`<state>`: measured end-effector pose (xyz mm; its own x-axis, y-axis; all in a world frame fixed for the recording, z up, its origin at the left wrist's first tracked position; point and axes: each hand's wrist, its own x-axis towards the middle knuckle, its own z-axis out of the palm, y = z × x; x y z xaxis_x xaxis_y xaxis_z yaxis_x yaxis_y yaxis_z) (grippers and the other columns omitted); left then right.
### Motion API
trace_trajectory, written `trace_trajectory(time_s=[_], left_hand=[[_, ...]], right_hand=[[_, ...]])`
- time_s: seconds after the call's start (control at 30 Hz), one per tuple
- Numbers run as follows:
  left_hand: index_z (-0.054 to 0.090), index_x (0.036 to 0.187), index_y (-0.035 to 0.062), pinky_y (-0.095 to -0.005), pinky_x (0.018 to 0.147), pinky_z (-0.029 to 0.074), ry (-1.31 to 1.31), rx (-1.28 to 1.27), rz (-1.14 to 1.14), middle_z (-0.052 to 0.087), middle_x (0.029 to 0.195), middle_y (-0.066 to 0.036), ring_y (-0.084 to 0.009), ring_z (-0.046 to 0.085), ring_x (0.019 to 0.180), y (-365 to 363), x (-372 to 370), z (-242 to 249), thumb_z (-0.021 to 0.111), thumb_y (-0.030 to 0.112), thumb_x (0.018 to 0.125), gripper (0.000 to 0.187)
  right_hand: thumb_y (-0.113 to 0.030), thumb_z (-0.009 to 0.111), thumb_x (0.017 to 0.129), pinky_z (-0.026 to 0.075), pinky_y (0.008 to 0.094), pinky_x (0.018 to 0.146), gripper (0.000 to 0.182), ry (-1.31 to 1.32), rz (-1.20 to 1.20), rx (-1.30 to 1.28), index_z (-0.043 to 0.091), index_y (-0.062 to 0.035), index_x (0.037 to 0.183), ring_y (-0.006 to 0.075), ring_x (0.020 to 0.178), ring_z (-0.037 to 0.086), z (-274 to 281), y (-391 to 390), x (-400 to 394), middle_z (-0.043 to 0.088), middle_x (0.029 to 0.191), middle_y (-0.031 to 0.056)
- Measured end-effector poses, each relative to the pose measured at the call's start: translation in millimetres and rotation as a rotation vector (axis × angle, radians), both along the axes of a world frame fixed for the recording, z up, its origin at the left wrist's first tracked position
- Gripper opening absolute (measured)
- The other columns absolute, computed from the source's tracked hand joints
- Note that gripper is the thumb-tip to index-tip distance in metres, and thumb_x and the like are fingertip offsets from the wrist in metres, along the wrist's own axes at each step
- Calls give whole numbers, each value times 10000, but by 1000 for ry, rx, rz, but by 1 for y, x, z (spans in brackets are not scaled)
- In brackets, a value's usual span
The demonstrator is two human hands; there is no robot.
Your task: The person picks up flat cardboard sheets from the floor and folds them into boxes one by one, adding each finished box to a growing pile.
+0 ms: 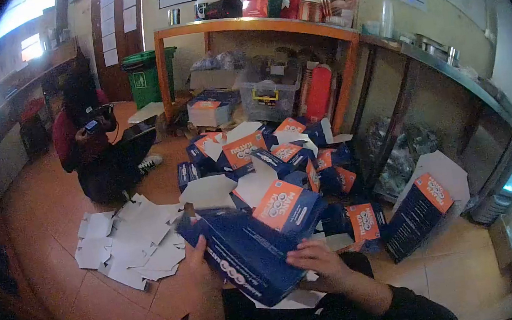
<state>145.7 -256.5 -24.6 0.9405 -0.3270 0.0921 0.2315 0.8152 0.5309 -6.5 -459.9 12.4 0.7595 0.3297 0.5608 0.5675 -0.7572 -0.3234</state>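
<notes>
Above my lap I hold a navy and orange cardboard box (251, 250), tilted, with white printing on its side. My left hand (201, 272) grips its left edge, thumb up along the panel. At the right end, my right hand (326, 266) has its fingers laid over the box's lower corner, the thumb hidden beneath. Just beyond lies a heap of folded boxes (245, 151) in the same colours, some with white flaps raised. Flat white cardboard blanks (142, 244) are spread on the floor to the left.
A person (90, 139) sits on the floor at left, holding a small device. An orange-framed table (252, 25) stands behind the heap, with a clear plastic bin (270, 94) under it. One larger open box (419, 213) stands at right, below a metal counter (449, 66). A green bin (147, 77) stands behind.
</notes>
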Motion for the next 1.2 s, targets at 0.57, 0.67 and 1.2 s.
trace_trajectory(time_s=[0.57, 0.67, 1.2], left_hand=[[582, 904, -11, -264, 672, 423, -895, 612, -546, 586, 794, -77, -154, 549, 738, 3, -51, 26, 535, 199, 849, 222], [589, 889, 4, -297, 723, 432, -1401, 713, -35, 584, 929, -106, -207, 560, 836, -20, -54, 19, 550, 211, 840, 216], [512, 1122, 29, -267, 686, 477, -832, 811, -500, 600, 928, -100, -130, 581, 766, -26, -52, 8, 639, 176, 774, 399]], right_hand=[[-266, 669, 700, 342, 395, 870, 218, 294, -314, 7, 567, -76, 726, 294, 1021, 438, -10, -11, 7, 493, 1065, 99], [-357, 681, 673, 345, 416, 867, 304, 280, -308, -79, 558, -79, 665, 303, 1013, 449, 0, -13, 5, 507, 1049, 81], [-156, 668, 716, 447, 281, 720, 368, -21, -349, 474, 548, -84, 1056, 192, 850, 490, 14, -19, -15, 455, 988, 104]])
